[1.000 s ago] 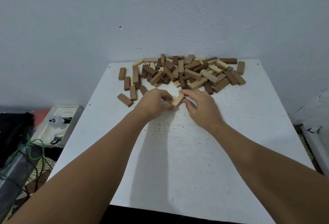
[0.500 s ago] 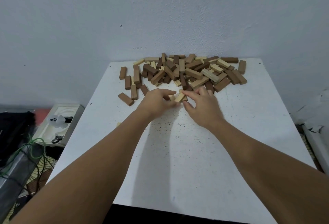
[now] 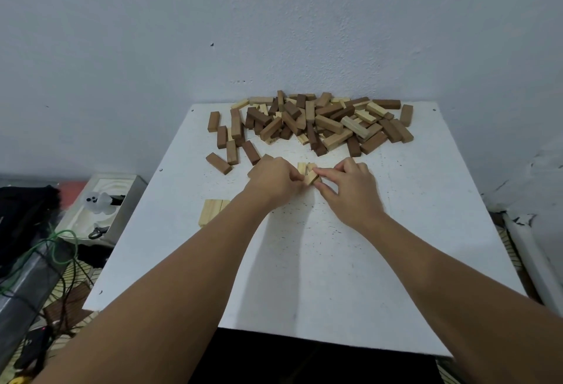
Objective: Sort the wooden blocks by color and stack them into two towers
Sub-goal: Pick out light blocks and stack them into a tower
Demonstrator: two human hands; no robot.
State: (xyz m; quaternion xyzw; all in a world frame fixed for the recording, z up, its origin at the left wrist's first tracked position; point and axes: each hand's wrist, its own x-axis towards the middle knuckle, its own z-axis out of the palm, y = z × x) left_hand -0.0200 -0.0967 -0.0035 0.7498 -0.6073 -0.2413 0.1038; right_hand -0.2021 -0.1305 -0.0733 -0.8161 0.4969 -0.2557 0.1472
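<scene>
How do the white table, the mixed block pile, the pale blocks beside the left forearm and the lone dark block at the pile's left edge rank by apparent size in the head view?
1. White table
2. Mixed block pile
3. Pale blocks beside the left forearm, though nearer the camera and partly hidden
4. Lone dark block

Matt wooden blocks on speckled, matt white table.
</scene>
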